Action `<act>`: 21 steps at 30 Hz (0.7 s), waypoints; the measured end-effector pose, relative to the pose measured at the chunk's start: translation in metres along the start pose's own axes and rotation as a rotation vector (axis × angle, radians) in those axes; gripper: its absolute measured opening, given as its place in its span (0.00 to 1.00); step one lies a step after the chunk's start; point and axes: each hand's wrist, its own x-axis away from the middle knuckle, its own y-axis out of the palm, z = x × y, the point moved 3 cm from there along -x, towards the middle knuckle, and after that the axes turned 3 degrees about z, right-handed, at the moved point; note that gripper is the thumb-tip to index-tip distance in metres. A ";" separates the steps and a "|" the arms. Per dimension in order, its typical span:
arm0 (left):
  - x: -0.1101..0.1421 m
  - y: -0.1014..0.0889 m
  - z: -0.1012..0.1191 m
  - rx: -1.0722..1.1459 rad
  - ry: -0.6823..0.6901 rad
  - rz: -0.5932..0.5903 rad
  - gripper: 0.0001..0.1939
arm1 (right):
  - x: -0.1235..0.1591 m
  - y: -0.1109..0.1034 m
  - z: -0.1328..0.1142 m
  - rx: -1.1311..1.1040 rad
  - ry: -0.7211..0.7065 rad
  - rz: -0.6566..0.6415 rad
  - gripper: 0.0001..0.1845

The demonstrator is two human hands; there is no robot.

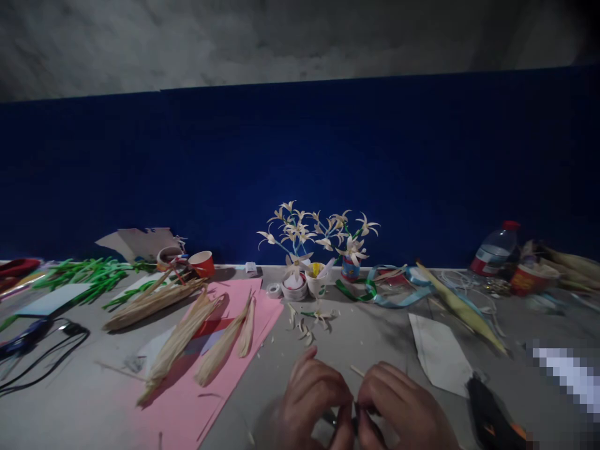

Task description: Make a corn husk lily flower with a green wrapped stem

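Note:
My left hand (312,397) and my right hand (405,409) meet at the bottom middle of the view, fingertips pinched together over the grey table (375,337). A thin pale stick (357,371) pokes out just above them; what the fingers pinch is too small and dark to make out. Straight ahead stand small cups holding white straw flowers (319,234) on green stems. Loose white petals (309,322) lie between the flowers and my hands.
Bundles of dried straw (187,337) lie on a pink sheet (262,306) at left, with green leaves (84,275), an orange cup (201,262) and black cables (42,350). Right: ribbons (389,290), white paper (438,353), a water bottle (497,250), a black glue gun (490,415).

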 end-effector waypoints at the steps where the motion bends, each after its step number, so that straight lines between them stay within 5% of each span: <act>1: 0.001 -0.001 -0.001 0.023 -0.010 0.005 0.16 | -0.001 0.000 0.000 -0.006 -0.005 -0.010 0.12; 6: 0.002 -0.014 -0.007 -0.037 -0.065 0.052 0.15 | -0.003 -0.002 0.003 0.031 0.065 -0.049 0.13; 12: -0.004 -0.004 -0.004 -0.115 0.028 -0.161 0.18 | -0.001 0.002 0.005 0.047 0.093 -0.074 0.11; 21: -0.003 0.002 0.001 -0.222 0.076 -0.027 0.16 | -0.003 0.003 0.004 0.009 0.076 -0.071 0.12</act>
